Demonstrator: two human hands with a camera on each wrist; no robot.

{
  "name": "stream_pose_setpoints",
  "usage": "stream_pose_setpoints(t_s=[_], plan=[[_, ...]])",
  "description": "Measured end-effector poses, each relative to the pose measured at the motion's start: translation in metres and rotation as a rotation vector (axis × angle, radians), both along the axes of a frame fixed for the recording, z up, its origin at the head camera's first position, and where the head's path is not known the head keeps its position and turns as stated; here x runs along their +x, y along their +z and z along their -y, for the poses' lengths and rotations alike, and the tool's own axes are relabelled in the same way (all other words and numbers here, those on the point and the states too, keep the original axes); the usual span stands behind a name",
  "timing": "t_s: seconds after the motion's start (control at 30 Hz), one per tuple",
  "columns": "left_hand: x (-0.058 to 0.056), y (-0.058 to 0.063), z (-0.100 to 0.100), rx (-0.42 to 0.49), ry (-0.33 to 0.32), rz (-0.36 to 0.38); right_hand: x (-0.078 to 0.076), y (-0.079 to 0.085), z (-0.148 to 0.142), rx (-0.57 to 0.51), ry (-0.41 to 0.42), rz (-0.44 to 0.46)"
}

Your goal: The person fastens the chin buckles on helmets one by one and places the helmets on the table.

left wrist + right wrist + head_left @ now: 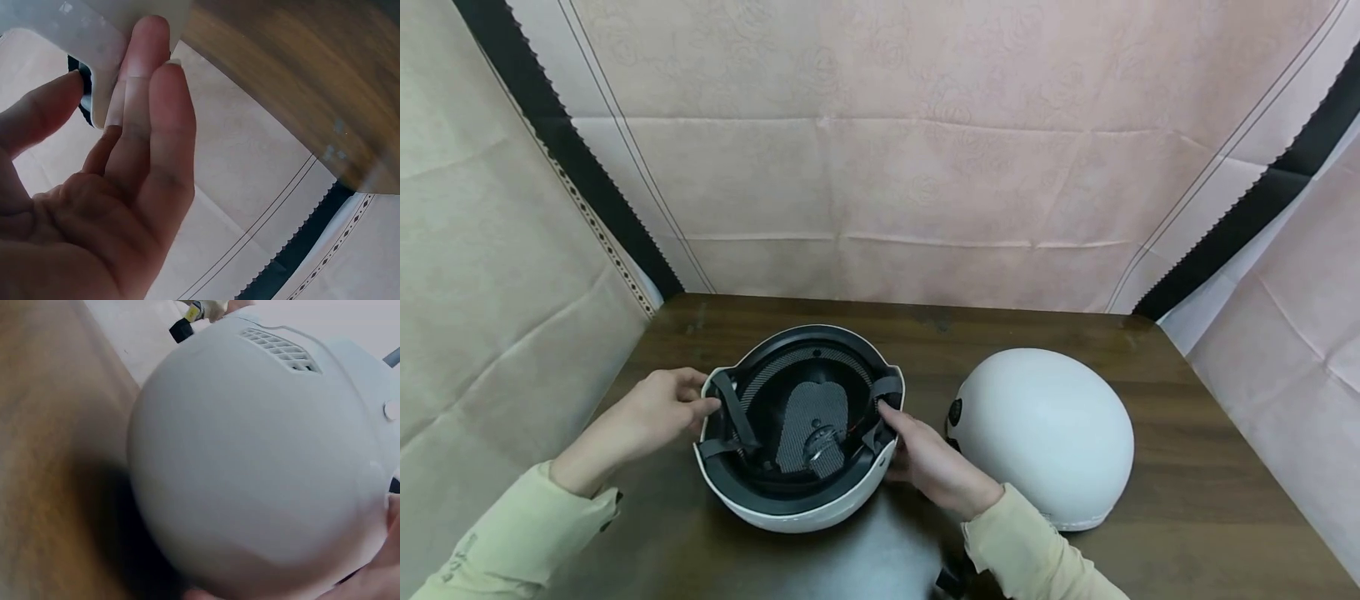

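A white helmet (pixel 797 522) is held upside down over the table, its black padded inside and grey straps facing up in the head view. My left hand (pixel 664 405) pinches its left rim, thumb inside and fingers outside; the left wrist view shows this hand (pixel 125 162) with the thumb against the dark lining. On the opposite rim my right hand (pixel 934 467) grips with the thumb inside, its fingers mostly hidden under the shell. The right wrist view shows the helmet's smooth white shell (pixel 250 456) with a slotted vent (pixel 281 349).
A second white helmet (pixel 1048 433) sits dome up on the brown wooden table (pixel 1180 500), just right of my right hand. A black strap buckle (pixel 952 581) lies near the front beside my right sleeve. Pale cloth (pixel 925 183) hangs behind the table and at both sides.
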State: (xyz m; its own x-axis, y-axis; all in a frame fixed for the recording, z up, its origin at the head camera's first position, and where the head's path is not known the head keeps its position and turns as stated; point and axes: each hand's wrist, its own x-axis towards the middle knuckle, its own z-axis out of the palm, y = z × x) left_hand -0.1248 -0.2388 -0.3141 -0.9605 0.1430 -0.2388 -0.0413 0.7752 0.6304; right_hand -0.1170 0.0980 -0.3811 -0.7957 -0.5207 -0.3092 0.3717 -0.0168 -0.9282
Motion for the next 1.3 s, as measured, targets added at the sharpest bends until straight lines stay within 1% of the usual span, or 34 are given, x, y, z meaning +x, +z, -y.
stream_pose_setpoints(t_s=[0.1, 0.17, 0.23, 0.33, 0.4, 0.5, 0.53, 0.63, 0.73, 0.77, 0.83, 0.9, 0.97, 1.03, 1.1, 1.17, 1.2, 1.3], plan=[[0.001, -0.002, -0.001, 0.025, -0.007, 0.006, 0.001, -0.004, 0.003, -0.056, 0.004, 0.076], [0.002, -0.005, -0.002, 0.041, -0.011, 0.016, 0.002, -0.004, 0.004, -0.092, 0.025, 0.103], [0.004, -0.008, -0.001, 0.052, -0.009, 0.033, 0.003, -0.004, 0.003, -0.13, 0.048, 0.113], [0.007, -0.01, 0.001, 0.044, -0.001, 0.048, 0.003, -0.003, 0.002, -0.166, 0.065, 0.122], [0.008, -0.011, 0.003, 0.043, 0.005, 0.05, 0.002, -0.003, 0.002, -0.181, 0.067, 0.126], [0.008, -0.012, 0.005, 0.048, 0.007, 0.056, 0.001, -0.002, 0.003, -0.187, 0.047, 0.126], [0.007, -0.012, 0.006, 0.035, 0.004, 0.053, 0.001, -0.001, 0.003, -0.187, 0.035, 0.124], [0.006, -0.003, 0.001, -0.073, -0.012, 0.017, 0.0, 0.001, 0.004, -0.185, -0.003, 0.115], [0.003, 0.013, -0.015, -0.165, -0.047, -0.079, 0.002, 0.003, 0.002, -0.179, -0.025, 0.108], [0.002, 0.019, -0.023, -0.173, -0.059, -0.113, 0.002, 0.004, 0.0, -0.173, -0.033, 0.105], [0.001, 0.03, -0.042, -0.139, -0.09, -0.171, 0.004, 0.004, -0.004, -0.158, -0.047, 0.1], [0.001, 0.04, -0.064, -0.083, -0.134, -0.199, 0.005, 0.005, -0.008, -0.144, -0.061, 0.096], [0.002, 0.05, -0.084, -0.022, -0.184, -0.188, 0.005, 0.006, -0.009, -0.139, -0.062, 0.093], [0.003, 0.057, -0.103, 0.03, -0.247, -0.152, 0.002, 0.007, -0.01, -0.151, -0.049, 0.092], [0.003, 0.062, -0.119, 0.062, -0.304, -0.108, 0.0, 0.009, -0.011, -0.175, -0.04, 0.101], [0.003, 0.065, -0.13, 0.063, -0.345, -0.083, -0.001, 0.01, -0.011, -0.206, -0.029, 0.121], [0.002, 0.065, -0.134, 0.055, -0.358, -0.083, -0.002, 0.01, -0.011, -0.223, -0.025, 0.134], [-0.001, 0.064, -0.141, 0.015, -0.362, -0.112, -0.001, 0.01, -0.011, -0.243, -0.029, 0.175]])
